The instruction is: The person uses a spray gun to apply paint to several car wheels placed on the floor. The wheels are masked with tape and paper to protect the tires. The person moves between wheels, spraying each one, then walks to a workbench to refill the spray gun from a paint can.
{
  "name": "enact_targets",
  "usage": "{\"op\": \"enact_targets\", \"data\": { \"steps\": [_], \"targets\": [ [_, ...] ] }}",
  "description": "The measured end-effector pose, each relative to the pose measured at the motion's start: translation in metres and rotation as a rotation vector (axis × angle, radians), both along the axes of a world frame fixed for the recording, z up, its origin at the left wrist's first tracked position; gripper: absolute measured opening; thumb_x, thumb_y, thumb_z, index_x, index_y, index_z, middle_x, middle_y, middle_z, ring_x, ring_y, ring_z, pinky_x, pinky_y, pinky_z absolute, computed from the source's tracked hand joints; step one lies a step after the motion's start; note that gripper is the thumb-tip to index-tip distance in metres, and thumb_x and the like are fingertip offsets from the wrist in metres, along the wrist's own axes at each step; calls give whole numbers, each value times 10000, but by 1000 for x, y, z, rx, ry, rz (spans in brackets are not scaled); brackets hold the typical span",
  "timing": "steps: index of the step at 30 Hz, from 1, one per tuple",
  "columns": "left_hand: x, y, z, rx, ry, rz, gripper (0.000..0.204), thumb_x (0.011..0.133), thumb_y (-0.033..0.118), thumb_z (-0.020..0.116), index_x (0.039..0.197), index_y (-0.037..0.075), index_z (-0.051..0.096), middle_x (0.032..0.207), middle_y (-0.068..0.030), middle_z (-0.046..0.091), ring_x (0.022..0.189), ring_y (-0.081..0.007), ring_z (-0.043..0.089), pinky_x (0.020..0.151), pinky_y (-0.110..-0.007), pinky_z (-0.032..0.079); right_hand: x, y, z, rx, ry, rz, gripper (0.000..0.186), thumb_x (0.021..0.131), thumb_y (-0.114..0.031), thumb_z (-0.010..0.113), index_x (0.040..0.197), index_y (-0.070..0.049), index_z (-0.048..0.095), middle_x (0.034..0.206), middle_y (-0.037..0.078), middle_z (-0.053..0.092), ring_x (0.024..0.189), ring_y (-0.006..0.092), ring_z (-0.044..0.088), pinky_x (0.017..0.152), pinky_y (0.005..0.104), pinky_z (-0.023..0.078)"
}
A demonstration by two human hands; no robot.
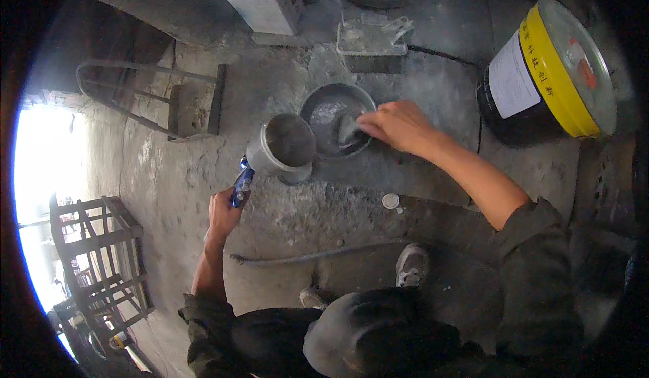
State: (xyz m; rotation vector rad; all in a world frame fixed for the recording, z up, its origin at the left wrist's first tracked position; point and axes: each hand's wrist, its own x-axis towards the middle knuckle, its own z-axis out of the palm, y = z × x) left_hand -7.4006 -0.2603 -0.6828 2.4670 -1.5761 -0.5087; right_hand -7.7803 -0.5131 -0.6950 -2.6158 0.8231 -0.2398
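My left hand (pixel 224 210) grips the blue handle of a metal scoop cup (pixel 284 146), which is tilted with its mouth facing up and toward a round metal bowl (pixel 318 101). The cup sits just left of the bowl and its rim nearly touches it. The bowl rests on the rough concrete floor and holds wet grey paste. My right hand (pixel 399 124) reaches in over the bowl's right rim and holds a small flat tool (pixel 347 129) whose blade is in the paste.
A black bucket with a yellow lid (pixel 547 74) lies tilted at the right. A white can (pixel 267 3) and a plaster float (pixel 372 36) sit at the top. A bent metal frame (pixel 135 94) and a metal crate (pixel 94 263) are on the left. A thin rod (pixel 324 253) and small round cap (pixel 390 201) lie near my shoe (pixel 412 264).
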Motion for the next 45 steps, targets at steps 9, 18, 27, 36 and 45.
{"op": "enact_targets", "data": {
  "steps": [9,18,27,36,45],
  "targets": [
    [-2,4,-12,28,108,28,372,849,341,760,781,-6,647,594,-209,492,546,-367,404,562,-428,426,-41,-1,68,79,-300,-31,232,935,-312,641,1067,-160,758,882,115,733,813,317,706,694,423,546],
    [-33,-20,-14,-39,82,-52,344,868,272,753,764,-24,614,580,-163,453,539,-251,352,531,-385,393,28,35,62,165,-493,-52,294,971,-379,545,987,-153,734,821,155,716,788,384,692,715,508,540],
    [-23,-18,-20,-214,36,-10,272,871,218,731,776,-16,630,573,-176,436,518,-241,341,522,-378,392,44,25,55,831,-467,-150,323,950,-308,623,930,-5,734,580,125,586,530,182,557,552,384,455],
    [-4,-9,-26,-182,31,-104,292,891,229,735,812,-36,639,574,-78,470,570,-125,387,530,-329,363,16,-18,66,566,-362,259,267,895,-267,680,991,-30,757,810,131,734,693,241,686,641,385,523],
    [-10,-2,-33,115,328,135,404,887,245,746,622,24,536,537,49,417,536,-73,344,476,-316,301,24,-8,77,-563,-518,450,73,795,-176,658,755,-119,638,753,44,587,751,234,672,582,370,564]
  ]
}}
